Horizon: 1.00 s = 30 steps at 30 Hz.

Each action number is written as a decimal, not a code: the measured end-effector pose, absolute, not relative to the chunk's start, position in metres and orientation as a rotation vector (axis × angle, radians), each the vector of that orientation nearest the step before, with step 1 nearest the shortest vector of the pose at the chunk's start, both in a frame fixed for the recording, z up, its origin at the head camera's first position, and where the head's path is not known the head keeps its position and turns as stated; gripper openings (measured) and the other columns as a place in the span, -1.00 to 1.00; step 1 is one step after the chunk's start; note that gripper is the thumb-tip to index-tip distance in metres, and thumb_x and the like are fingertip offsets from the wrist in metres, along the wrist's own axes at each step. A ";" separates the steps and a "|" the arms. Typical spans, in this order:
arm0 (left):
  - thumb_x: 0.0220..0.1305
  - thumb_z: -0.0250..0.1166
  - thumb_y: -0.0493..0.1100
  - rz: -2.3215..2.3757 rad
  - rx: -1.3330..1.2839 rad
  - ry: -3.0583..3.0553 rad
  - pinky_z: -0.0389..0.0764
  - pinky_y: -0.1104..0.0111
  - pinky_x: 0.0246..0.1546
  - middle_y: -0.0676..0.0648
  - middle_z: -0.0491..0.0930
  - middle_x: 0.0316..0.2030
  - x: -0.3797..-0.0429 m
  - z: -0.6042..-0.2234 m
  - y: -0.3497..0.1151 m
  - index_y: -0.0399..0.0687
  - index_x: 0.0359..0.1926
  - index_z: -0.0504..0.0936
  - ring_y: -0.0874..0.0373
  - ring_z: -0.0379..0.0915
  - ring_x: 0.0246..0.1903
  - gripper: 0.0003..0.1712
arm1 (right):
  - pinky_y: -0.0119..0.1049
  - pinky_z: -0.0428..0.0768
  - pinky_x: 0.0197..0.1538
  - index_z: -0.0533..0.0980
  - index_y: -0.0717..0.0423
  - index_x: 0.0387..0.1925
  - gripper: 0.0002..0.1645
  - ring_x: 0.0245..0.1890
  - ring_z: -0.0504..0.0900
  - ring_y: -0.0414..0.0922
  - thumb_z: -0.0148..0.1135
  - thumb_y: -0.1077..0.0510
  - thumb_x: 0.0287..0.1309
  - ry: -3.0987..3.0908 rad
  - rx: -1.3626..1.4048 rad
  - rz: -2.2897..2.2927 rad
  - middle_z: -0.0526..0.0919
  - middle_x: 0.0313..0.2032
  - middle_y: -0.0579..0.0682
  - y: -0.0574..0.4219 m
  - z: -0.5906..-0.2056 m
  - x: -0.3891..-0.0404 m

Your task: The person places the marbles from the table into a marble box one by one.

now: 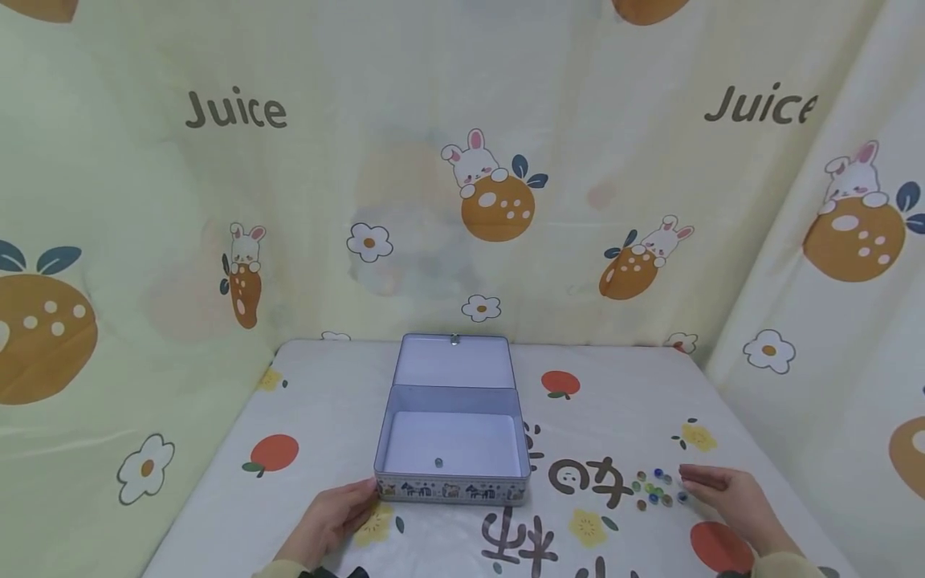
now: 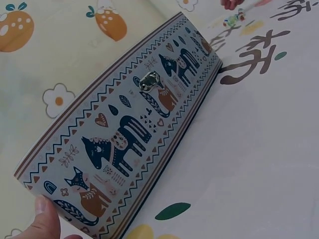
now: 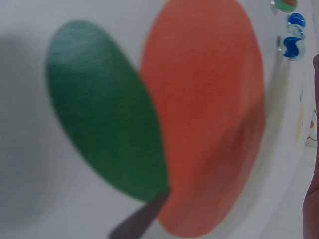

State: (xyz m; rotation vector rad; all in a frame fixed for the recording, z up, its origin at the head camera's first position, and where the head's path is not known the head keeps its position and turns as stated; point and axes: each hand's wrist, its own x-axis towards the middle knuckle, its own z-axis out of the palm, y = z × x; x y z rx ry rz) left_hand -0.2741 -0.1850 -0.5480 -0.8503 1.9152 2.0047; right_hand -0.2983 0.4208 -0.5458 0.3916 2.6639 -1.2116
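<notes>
A tin box (image 1: 453, 490) with its hinged lid (image 1: 455, 361) up stands mid-table, its front wall printed with horses and foxes. Inside, near that wall, lies a single glass marble (image 1: 438, 462). My left hand (image 1: 334, 518) touches the tin's front left corner with its fingers extended; the left wrist view shows the thumb (image 2: 45, 219) against that edge. On the right, several marbles (image 1: 654, 498) in blue, green and clear glass lie loosely grouped. Just right of them my right hand (image 1: 733, 498) has straight fingers and holds nothing. The right wrist view catches only its edge (image 3: 312, 199), near a blue marble (image 3: 291, 48).
A white cloth printed with fruit, flowers and dark characters covers the table (image 1: 325, 401). Patterned curtains (image 1: 311, 185) hang behind it and along both sides. A metal clasp (image 2: 149, 81) sticks out from the tin's front wall.
</notes>
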 end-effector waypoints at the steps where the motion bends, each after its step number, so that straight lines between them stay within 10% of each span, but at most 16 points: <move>1: 0.30 0.43 -0.17 2.003 -0.858 1.915 0.68 0.01 0.18 -0.37 0.62 0.14 -0.275 -0.548 -0.185 -0.48 0.23 0.52 -0.22 0.62 0.17 -0.39 | -0.03 0.78 0.06 0.57 0.26 0.22 -0.34 0.13 0.69 0.15 0.51 0.05 0.14 2.663 0.405 -1.199 0.75 0.08 0.20 0.421 -0.548 -0.299; 22: 0.31 0.42 -0.15 1.993 -0.853 1.903 0.71 0.03 0.14 -0.37 0.64 0.12 -0.277 -0.551 -0.188 -0.47 0.22 0.54 -0.21 0.65 0.14 -0.41 | 0.01 0.77 0.05 0.57 0.29 0.21 -0.40 0.17 0.65 0.20 0.46 0.09 0.20 2.742 0.344 -1.133 0.73 0.10 0.23 0.407 -0.544 -0.293; 30: 0.30 0.43 -0.14 1.988 -0.859 1.913 0.69 0.01 0.16 -0.36 0.65 0.11 -0.276 -0.549 -0.185 -0.46 0.21 0.55 -0.22 0.64 0.15 -0.41 | -0.45 0.76 -0.01 0.46 0.28 0.34 -0.26 -0.12 0.68 -0.56 0.40 -0.06 0.28 2.737 0.178 -1.457 0.77 0.09 -0.05 0.388 -0.514 -0.298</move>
